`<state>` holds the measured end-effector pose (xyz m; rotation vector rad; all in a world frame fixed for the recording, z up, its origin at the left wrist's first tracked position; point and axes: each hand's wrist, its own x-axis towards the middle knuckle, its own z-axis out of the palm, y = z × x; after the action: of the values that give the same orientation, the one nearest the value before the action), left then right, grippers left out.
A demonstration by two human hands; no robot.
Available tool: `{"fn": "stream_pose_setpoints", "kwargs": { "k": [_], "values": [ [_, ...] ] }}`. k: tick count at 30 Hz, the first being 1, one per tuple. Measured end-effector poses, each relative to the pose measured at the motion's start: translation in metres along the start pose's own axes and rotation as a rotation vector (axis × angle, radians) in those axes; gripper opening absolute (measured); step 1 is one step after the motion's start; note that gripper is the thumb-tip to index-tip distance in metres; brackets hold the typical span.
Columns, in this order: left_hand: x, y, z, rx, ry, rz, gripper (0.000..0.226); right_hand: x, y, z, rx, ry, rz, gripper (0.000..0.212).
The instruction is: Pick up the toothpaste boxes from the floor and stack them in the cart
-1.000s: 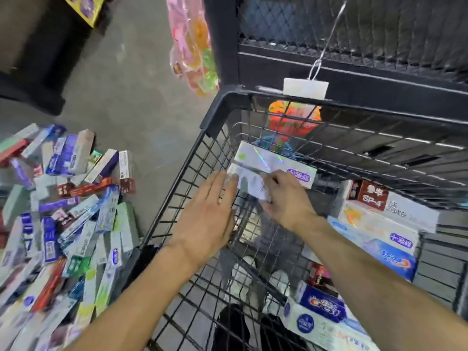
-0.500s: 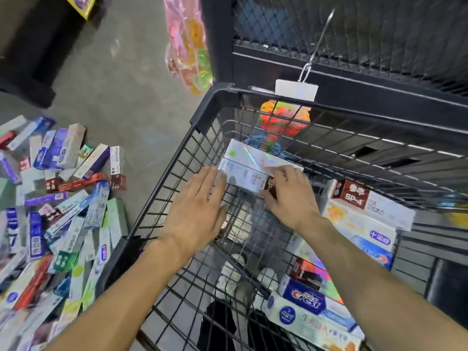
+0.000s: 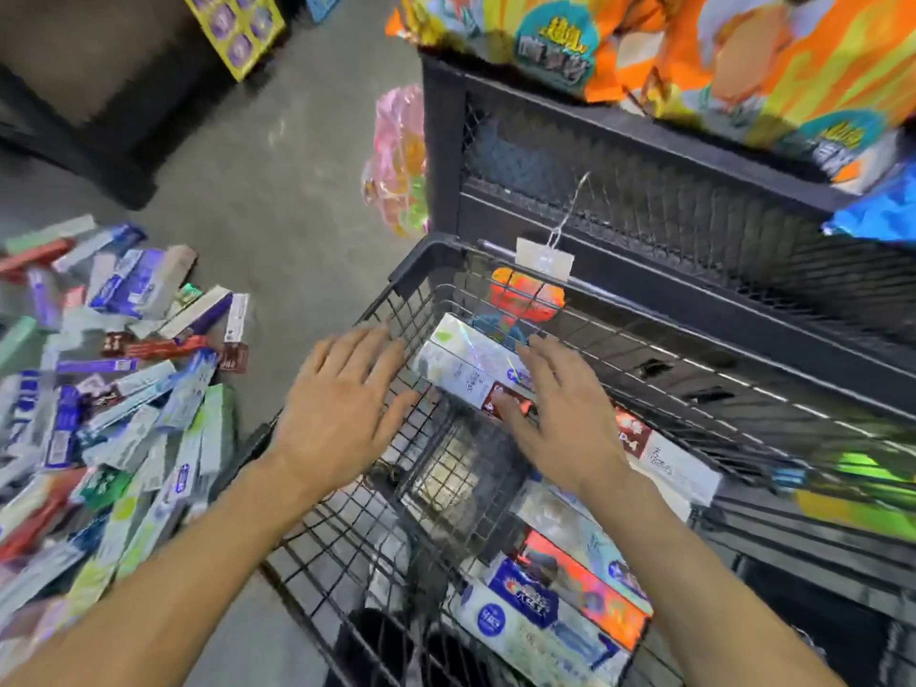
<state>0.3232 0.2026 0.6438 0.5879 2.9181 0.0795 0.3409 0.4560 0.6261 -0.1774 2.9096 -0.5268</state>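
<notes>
— Both hands have let go since a second ago: the right hand (image 3: 560, 419), which was curled on the box end, now has its fingers spread, and the view has tilted up to take in more of the shelf.

— What lies nearest?

— Two bare forearms reach in from the bottom edge. Low on the right, inside the wire cart (image 3: 411, 270), a stack of toothpaste boxes (image 3: 545, 612) lies along the right-hand wall, blue and white ones nearest, an orange one above them.

— And the hands?

— The left hand (image 3: 342, 414) is flat and spread, fingers apart, over the cart's left wall, holding nothing. The right hand is likewise spread, fingers straight; whether its fingertips touch the box under them I cannot tell.

— Which box is that?

— A white box with a red end (image 3: 466, 379), lying in the cart's far left corner. A second, shiny white box (image 3: 456, 339) lies just beside it on the far side. Further right a white and dark red box (image 3: 664, 458) tops the right-hand stack.

— What is on the floor?

— A loose heap of toothpaste boxes (image 3: 114, 389) covers the grey floor (image 3: 277, 190) left of the cart, blue, green, white and red, lying every way.

— Beyond the cart?

— A white tag (image 3: 544, 257) hangs on a wire hook over the cart's far rim. Behind it stands a dark mesh shelf (image 3: 644, 190) carrying orange snack bags (image 3: 718, 52). A pink packet (image 3: 396, 161) hangs at the shelf's left corner.
</notes>
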Motion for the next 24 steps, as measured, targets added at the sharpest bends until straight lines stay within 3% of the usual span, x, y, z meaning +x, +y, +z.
{"fn": "stream_pose_setpoints", "kwargs": {
  "k": [3, 12, 18, 24],
  "values": [
    [-0.046, -0.015, -0.007, -0.083, 0.050, -0.114, 0.064, -0.005, -0.027, -0.013, 0.072, 0.056, -0.061, 0.065],
    [-0.188, -0.089, 0.003, -0.186, 0.207, -0.556, 0.065, -0.010, -0.194, 0.003, -0.084, -0.086, -0.434, 0.075],
    [-0.310, -0.164, 0.027, -0.215, 0.273, -0.782, 0.064, -0.023, -0.321, 0.068, -0.199, -0.163, -0.652, 0.074],
    [-0.436, -0.234, 0.063, -0.289, 0.225, -0.964, 0.066, -0.052, -0.442, 0.166, -0.235, -0.298, -0.718, 0.081]
  ]
}}
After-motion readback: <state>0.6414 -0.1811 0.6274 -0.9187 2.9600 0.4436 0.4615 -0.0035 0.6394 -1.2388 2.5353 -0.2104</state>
